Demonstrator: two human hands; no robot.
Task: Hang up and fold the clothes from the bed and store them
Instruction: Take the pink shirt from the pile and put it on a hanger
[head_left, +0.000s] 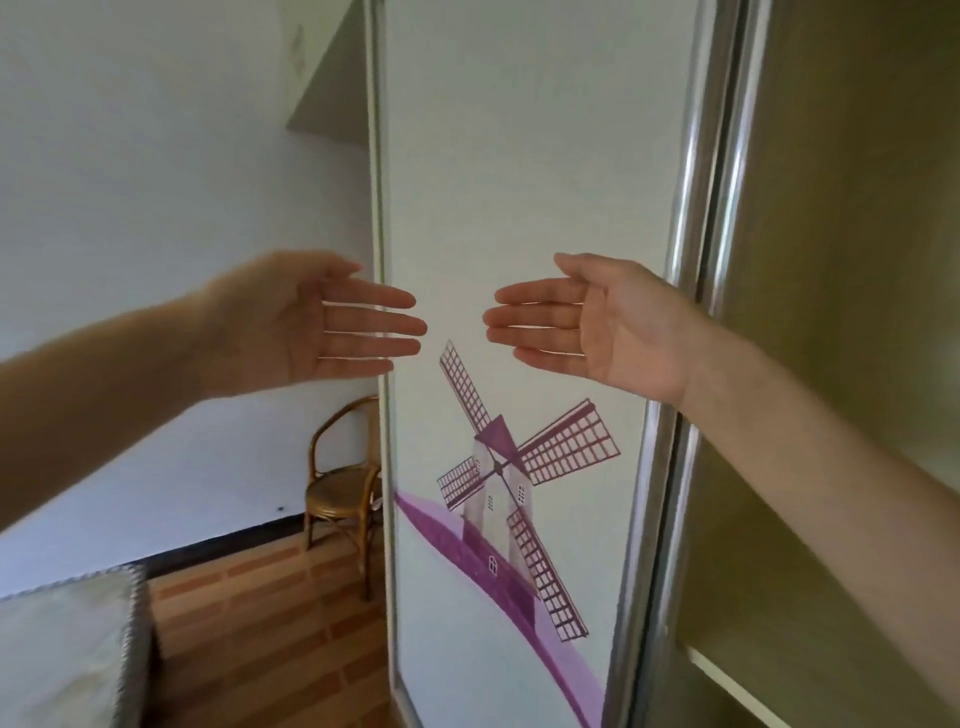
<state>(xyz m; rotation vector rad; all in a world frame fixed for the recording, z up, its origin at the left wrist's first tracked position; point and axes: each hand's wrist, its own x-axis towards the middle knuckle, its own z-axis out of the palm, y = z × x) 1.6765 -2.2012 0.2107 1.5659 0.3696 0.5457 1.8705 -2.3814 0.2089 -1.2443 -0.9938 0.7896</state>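
My left hand (317, 322) and my right hand (587, 322) are raised in front of me, palms toward me, fingers straight and pointing at each other with a gap between the fingertips. Neither hand holds anything. Behind them stands a white sliding wardrobe door (519, 156) with a purple windmill picture (509, 488). A corner of the bed (62, 649) shows at the bottom left. No clothes are in view.
A metal door frame (691, 260) runs down to the right of the white door, with an olive-green panel (857, 260) beyond it. A rattan chair (343, 483) stands against the white wall on the wooden floor (270, 623).
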